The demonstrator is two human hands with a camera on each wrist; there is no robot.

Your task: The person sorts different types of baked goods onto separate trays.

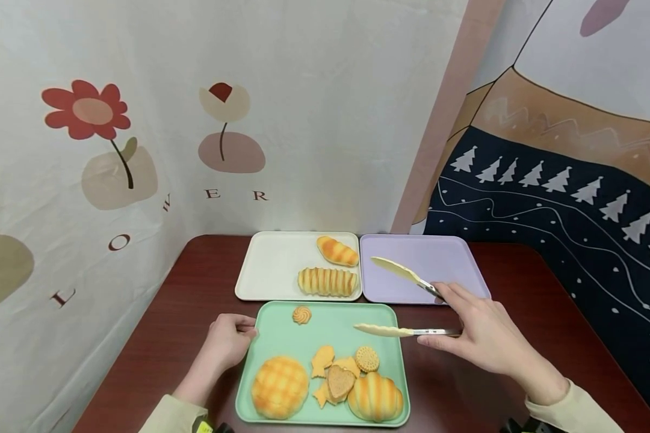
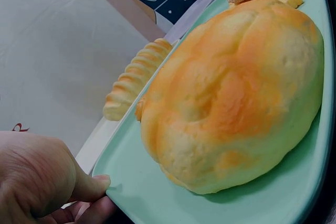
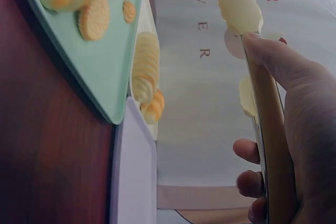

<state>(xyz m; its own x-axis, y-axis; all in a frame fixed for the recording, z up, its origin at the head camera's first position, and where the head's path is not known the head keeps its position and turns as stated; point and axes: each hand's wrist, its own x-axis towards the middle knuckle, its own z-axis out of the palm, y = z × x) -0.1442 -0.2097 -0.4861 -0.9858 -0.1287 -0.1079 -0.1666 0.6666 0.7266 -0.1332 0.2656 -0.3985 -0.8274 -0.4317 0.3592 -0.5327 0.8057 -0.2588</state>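
Observation:
My left hand [image 1: 229, 341] pinches the left rim of the green tray [image 1: 341, 314], thumb on top in the left wrist view. My right hand [image 1: 484, 331] holds metal tongs [image 3: 270, 145] with cream-coloured tips, thumb on one arm and fingers on the other. The tong arms stand wide apart, nothing between them, one over the lilac tray and one over the green tray's right edge. On the green tray lie a large round bread [image 1: 280, 388], a striped bun [image 1: 376, 397], a heart-shaped cookie [image 1: 340, 382], a round cookie [image 1: 366, 359], a swirl cookie [image 1: 301, 314] and several fish-shaped crackers [image 1: 322, 359].
Behind the green tray, a white tray [image 1: 268, 270] carries a croissant-like roll [image 1: 337, 251] and a ridged long bread [image 1: 327, 281]. The lilac tray [image 1: 422, 249] stands beside it at the right. All rest on a dark red-brown table [image 1: 162, 337], with printed cloth behind.

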